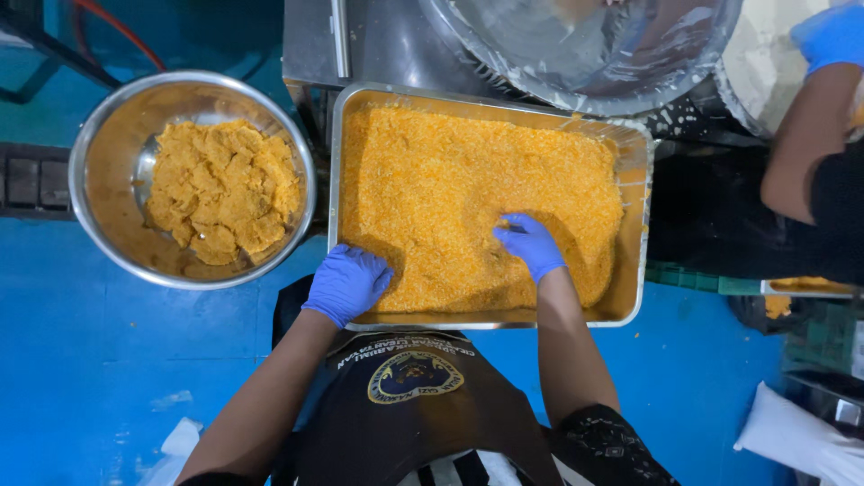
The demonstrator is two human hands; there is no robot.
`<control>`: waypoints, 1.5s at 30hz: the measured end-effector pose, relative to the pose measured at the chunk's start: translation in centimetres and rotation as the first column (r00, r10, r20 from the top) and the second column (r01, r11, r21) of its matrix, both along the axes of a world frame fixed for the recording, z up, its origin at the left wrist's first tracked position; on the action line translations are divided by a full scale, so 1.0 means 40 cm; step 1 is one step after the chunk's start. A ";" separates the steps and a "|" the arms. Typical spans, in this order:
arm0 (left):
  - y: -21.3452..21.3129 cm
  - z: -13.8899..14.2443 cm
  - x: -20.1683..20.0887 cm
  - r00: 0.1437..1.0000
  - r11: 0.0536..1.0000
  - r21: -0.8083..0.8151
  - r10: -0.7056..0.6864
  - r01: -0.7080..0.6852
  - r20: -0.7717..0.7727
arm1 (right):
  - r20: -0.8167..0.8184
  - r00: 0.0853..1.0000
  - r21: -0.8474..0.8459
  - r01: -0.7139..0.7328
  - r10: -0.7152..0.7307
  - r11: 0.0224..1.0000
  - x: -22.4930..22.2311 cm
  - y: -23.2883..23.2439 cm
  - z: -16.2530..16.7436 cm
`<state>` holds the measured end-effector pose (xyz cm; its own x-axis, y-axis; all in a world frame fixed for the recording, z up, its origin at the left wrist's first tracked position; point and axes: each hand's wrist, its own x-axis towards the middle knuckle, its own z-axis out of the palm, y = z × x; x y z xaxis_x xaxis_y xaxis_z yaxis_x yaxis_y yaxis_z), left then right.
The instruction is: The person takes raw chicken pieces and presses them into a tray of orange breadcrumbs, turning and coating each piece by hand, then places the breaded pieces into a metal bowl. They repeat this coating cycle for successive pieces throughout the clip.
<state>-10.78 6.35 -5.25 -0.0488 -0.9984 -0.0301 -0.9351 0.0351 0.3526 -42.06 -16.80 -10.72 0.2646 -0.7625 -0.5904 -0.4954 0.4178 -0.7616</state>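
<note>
A rectangular steel tray (635, 225) in front of me is filled with orange-yellow crumbs (432, 180). My left hand (346, 282), in a blue glove, grips the tray's near left corner with the fingers curled over the rim. My right hand (529, 243), also gloved in blue, presses down into the crumbs near the tray's middle front, fingers partly buried. To the left stands a round steel bowl (103, 162) holding several orange-brown coated pieces (225, 189).
A large foil-lined round pan (585, 49) sits behind the tray on a steel surface. Another person's arm (810, 135) with a blue glove (832, 36) reaches in at the upper right. The floor (81, 360) is blue. A white bag (792, 436) lies at lower right.
</note>
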 end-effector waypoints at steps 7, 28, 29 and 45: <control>-0.003 -0.002 0.004 1.000 0.997 0.069 -0.014 0.015 -0.012 | 0.327 0.945 -0.188 0.057 0.008 0.980 0.099 0.006 0.077; -0.031 0.009 0.020 0.999 0.997 0.052 -0.053 0.053 -0.013 | -0.794 0.378 -0.254 -0.918 0.476 0.306 0.472 0.148 0.127; -0.030 0.011 0.017 0.999 0.996 0.069 -0.052 0.053 -0.014 | -0.779 0.448 -0.365 -0.893 0.440 0.263 0.474 0.150 0.125; -0.037 0.003 0.035 0.999 0.999 -0.022 -0.045 0.044 -0.011 | -0.492 0.862 -0.655 -0.458 0.120 0.602 0.308 0.038 0.028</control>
<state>-9.37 4.88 -5.11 -0.0933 -0.9956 -0.0076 -0.9283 0.0842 0.3623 -29.72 -15.29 -9.61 0.4486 -0.8932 0.0302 -0.7839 -0.4095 -0.4668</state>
